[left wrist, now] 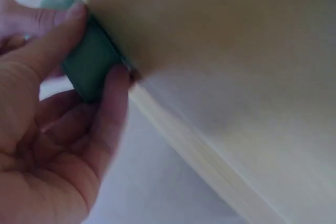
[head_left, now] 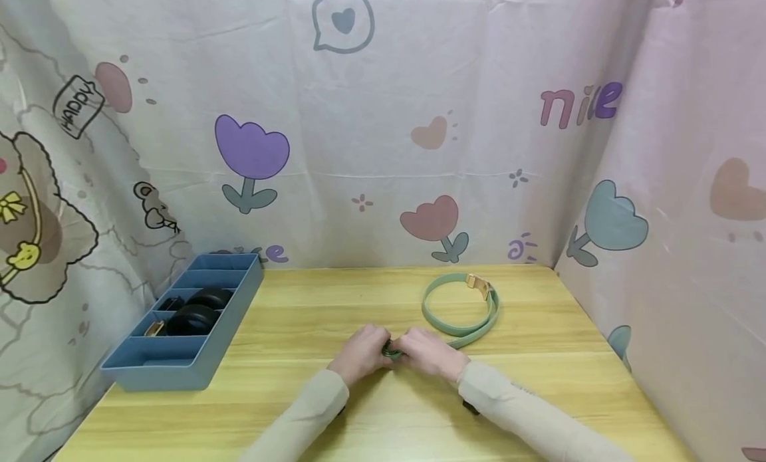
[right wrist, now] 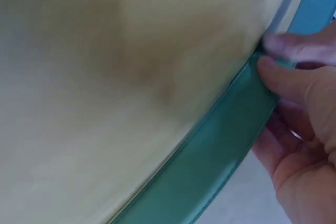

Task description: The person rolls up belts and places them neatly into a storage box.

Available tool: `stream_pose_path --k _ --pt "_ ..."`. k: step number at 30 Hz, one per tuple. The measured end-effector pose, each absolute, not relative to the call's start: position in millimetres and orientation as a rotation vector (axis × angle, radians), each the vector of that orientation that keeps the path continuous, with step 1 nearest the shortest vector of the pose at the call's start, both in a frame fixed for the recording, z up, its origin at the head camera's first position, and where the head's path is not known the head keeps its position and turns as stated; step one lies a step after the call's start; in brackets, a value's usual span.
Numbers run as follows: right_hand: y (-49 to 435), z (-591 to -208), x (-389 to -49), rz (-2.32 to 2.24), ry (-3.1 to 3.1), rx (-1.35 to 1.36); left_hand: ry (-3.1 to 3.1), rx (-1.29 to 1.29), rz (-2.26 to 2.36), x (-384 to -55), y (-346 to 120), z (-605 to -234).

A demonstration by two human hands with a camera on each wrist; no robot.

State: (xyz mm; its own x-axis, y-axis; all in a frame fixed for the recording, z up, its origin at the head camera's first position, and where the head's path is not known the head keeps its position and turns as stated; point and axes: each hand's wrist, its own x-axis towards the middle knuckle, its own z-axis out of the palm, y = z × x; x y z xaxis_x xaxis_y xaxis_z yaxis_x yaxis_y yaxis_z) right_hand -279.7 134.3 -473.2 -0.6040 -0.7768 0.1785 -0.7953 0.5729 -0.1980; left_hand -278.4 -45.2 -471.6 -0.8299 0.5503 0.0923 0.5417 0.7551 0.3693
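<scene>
A green belt [head_left: 477, 334] lies on the wooden table in a wide loop, its gold buckle [head_left: 479, 284] at the loop's far right. From the loop the strap runs to my two hands, which meet at the table's middle. My left hand [head_left: 362, 353] pinches a folded or coiled bit of the green strap [left wrist: 92, 64] between thumb and fingers. Close beside it, my right hand [head_left: 432, 353] grips the strap [right wrist: 205, 145] with thumb and fingers, the band stretching away below in the right wrist view. Fingers hide part of the strap's end.
A blue divided tray [head_left: 230, 319] stands at the table's left. In its compartments sit rolled black belts [head_left: 194, 319], one beside a gold buckle [head_left: 154, 328]. A printed curtain [head_left: 371, 116] hangs behind the table and along both sides.
</scene>
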Motion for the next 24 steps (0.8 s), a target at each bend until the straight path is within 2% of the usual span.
stream_pose_path --k 14,20,24 --pt "145.1 -477.3 -290.2 0.368 -2.585 1.51 2.853 0.989 0.565 -283.1 -46.1 -469.6" --pt "135.8 -476.4 -287.8 0.279 -2.587 1.459 2.895 0.913 0.579 -274.7 -47.4 -465.8" --pt "138.6 -476.3 -287.0 0.348 -2.6 1.517 2.922 0.894 0.575 -275.4 -49.2 -469.6"
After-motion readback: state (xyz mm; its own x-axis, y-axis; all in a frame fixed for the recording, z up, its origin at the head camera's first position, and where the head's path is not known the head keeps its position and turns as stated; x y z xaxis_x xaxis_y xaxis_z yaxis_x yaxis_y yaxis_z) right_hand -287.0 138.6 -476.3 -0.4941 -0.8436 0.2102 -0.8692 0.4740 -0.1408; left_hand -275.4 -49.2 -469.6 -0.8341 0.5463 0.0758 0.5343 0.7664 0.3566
